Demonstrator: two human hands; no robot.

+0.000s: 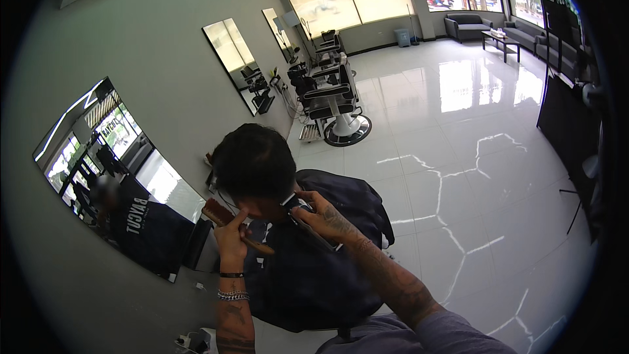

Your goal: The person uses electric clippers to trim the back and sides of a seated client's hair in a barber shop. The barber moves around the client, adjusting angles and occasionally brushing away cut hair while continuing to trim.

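Note:
A seated person with short dark hair [253,160] is draped in a dark barber cape [314,280]. My right hand [322,214] grips a hair clipper [298,205], its blade end against the side of the person's head, near the ear and jaw. In my left hand [231,241] is a brush with a wooden handle [259,246] and brown bristles [217,210]. That hand is close to the front of the person's face, its thumb raised; whether it touches the face I cannot tell. White printing shows on part of the cape.
On the left wall hangs a tall mirror [142,191] reflecting the caped person. Barber chairs [339,108] stand farther along that wall, by another mirror [238,66]. A black panel [570,152] is at right. Sofas [467,25] and a low table [501,42] lie beyond the glossy tiles [408,132].

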